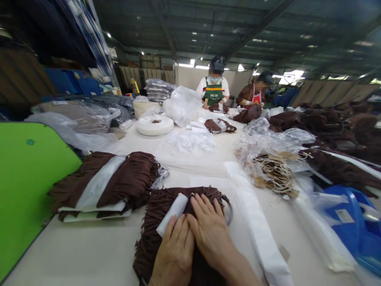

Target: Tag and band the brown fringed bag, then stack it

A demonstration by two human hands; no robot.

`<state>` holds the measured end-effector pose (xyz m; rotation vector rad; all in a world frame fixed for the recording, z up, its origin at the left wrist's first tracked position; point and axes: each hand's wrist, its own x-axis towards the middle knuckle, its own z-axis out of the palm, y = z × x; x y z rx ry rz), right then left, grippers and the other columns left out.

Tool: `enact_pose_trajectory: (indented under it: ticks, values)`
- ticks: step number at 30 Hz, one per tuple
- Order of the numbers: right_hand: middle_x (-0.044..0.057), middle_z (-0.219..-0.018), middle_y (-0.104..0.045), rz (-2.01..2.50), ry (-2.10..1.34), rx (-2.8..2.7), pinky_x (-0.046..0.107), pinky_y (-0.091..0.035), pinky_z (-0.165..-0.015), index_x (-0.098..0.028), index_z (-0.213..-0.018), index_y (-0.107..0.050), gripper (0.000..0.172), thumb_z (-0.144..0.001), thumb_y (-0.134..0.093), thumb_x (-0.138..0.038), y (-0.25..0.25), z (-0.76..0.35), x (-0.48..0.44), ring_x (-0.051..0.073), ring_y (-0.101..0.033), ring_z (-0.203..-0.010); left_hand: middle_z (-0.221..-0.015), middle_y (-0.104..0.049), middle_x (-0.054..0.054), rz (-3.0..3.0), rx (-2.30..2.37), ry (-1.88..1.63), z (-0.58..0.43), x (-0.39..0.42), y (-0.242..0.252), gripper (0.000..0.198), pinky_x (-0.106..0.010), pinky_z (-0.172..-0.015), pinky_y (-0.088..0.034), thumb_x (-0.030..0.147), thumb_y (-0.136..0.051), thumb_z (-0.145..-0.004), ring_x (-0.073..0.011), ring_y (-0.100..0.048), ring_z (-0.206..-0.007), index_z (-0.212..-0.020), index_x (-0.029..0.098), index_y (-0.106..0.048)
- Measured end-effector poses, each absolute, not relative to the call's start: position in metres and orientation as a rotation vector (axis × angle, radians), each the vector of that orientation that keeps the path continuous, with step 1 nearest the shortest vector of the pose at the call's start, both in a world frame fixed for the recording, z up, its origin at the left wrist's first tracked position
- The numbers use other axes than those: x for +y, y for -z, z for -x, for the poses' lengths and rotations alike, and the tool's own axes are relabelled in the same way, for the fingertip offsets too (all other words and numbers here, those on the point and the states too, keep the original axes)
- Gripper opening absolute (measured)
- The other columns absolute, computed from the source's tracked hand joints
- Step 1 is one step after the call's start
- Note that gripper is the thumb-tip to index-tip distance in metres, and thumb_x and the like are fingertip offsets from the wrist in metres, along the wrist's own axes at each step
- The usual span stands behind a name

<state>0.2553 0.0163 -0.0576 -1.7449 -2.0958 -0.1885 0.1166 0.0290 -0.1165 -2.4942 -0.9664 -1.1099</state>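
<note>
A dark brown fringed bag [149,230] lies on the table in front of me. Across its upper part runs a white paper-wrapped strip [172,214], slanted. My left hand [176,250] rests on the bag, fingers stretched out and close together, their tips at the strip's lower end. Just right of it, my right hand [210,226] lies flat on the bag with its fingers extended toward the top edge. The two hands touch near the right thumb. A thin dark loop [228,208] shows at the bag's right edge. Both palms' undersides are hidden.
Stacked brown fringed bags [119,182] with white wrapping lie to the left, beside a green panel [32,190]. White paper strips [256,226], corded tags [272,172] and a blue container [351,226] are right. A white tape roll [154,125] lies farther back. Two people work across the table.
</note>
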Motion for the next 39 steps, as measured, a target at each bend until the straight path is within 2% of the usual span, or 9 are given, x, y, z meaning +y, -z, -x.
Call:
enact_pose_trajectory:
  ticks: [6, 12, 16, 21, 24, 26, 29, 36, 39]
  values:
    - [0.029, -0.123, -0.05, 2.386, 0.559, -1.613, 0.06, -0.03, -0.093, -0.003, -0.106, -0.063, 0.034, -0.083, -0.045, -0.021, 0.083, -0.297, 0.012, 0.041, -0.046, -0.115, -0.103, -0.063, -0.014, 2.491, -0.909, 1.103, -0.116, 0.031, 0.118, 0.045, -0.038, -0.105, -0.025, 0.013, -0.021, -0.089, -0.0231, -0.052, -0.105, -0.094, 0.005, -0.065]
    - [0.006, -0.098, -0.067, 2.032, 0.137, -1.955, 0.035, -0.041, -0.087, -0.021, -0.094, -0.065, 0.028, -0.09, -0.038, -0.017, 0.067, -0.281, 0.009, 0.02, -0.059, -0.098, -0.107, -0.063, -0.013, 2.528, -0.989, 1.073, -0.116, 0.03, 0.121, 0.039, -0.039, -0.103, -0.03, 0.009, -0.026, -0.086, -0.0221, -0.052, -0.108, -0.098, 0.007, -0.063]
    - [0.014, -0.092, -0.064, 2.436, 0.344, -1.628, 0.04, -0.041, -0.074, -0.013, -0.084, -0.064, 0.022, -0.088, -0.043, -0.019, 0.056, -0.292, 0.013, 0.028, -0.059, -0.087, -0.107, -0.063, -0.013, 2.539, -0.974, 1.084, -0.115, 0.029, 0.119, 0.041, -0.039, -0.102, -0.03, 0.009, -0.024, -0.087, -0.023, -0.052, -0.108, -0.097, 0.007, -0.063]
    - [0.001, -0.091, -0.067, 1.978, 0.172, -1.948, 0.029, -0.042, -0.079, -0.023, -0.085, -0.065, 0.018, -0.088, -0.048, -0.02, 0.057, -0.281, 0.02, 0.017, -0.059, -0.087, -0.107, -0.063, -0.013, 2.53, -0.994, 1.065, -0.115, 0.03, 0.119, 0.042, -0.04, -0.102, -0.031, 0.008, -0.022, -0.088, -0.0223, -0.053, -0.107, -0.098, 0.006, -0.063]
    - [0.008, -0.087, -0.068, 2.082, 0.279, -1.754, 0.033, -0.044, -0.076, -0.017, -0.08, -0.065, 0.025, -0.089, -0.042, -0.016, 0.065, -0.277, 0.011, 0.021, -0.06, -0.083, -0.106, -0.063, -0.013, 2.548, -0.986, 1.083, -0.114, 0.03, 0.12, 0.042, -0.04, -0.101, -0.032, 0.007, -0.023, -0.088, -0.022, -0.053, -0.107, -0.097, 0.007, -0.064]
    - [0.015, -0.103, -0.065, 1.922, 0.505, -1.736, 0.037, -0.043, -0.084, -0.01, -0.096, -0.064, 0.025, -0.089, -0.042, -0.017, 0.075, -0.275, -0.004, 0.024, -0.058, -0.097, -0.106, -0.064, -0.013, 2.542, -0.979, 1.105, -0.114, 0.03, 0.121, 0.043, -0.04, -0.101, -0.032, 0.007, -0.022, -0.088, -0.0223, -0.054, -0.106, -0.096, 0.007, -0.064]
    - [0.008, -0.113, -0.064, 1.418, 0.756, -2.023, 0.033, -0.037, -0.096, -0.014, -0.112, -0.059, 0.031, -0.087, -0.045, -0.025, 0.098, -0.271, -0.031, 0.02, -0.054, -0.108, -0.105, -0.064, -0.013, 2.532, -0.966, 1.098, -0.113, 0.03, 0.121, 0.045, -0.04, -0.1, -0.032, 0.01, -0.02, -0.09, -0.0225, -0.054, -0.106, -0.095, 0.007, -0.065]
    - [0.015, -0.115, -0.062, 1.726, 0.928, -1.957, 0.045, -0.041, -0.091, -0.015, -0.116, -0.058, 0.035, -0.085, -0.048, -0.029, 0.133, -0.279, -0.071, 0.03, -0.055, -0.109, -0.107, -0.063, -0.013, 2.561, -0.958, 1.011, -0.112, 0.031, 0.114, 0.044, -0.041, -0.101, -0.032, 0.009, -0.019, -0.09, -0.0228, -0.054, -0.106, -0.099, 0.005, -0.063]
    - [0.003, -0.107, -0.067, 1.421, 0.902, -2.05, 0.044, -0.029, -0.106, -0.025, -0.106, -0.064, 0.024, -0.089, -0.047, -0.027, 0.129, -0.269, -0.073, 0.022, -0.06, -0.103, -0.105, -0.064, -0.01, 2.581, -0.911, 1.041, -0.108, 0.031, 0.107, 0.04, -0.038, -0.101, -0.032, 0.008, -0.022, -0.09, -0.0199, -0.054, -0.105, -0.1, 0.008, -0.061]
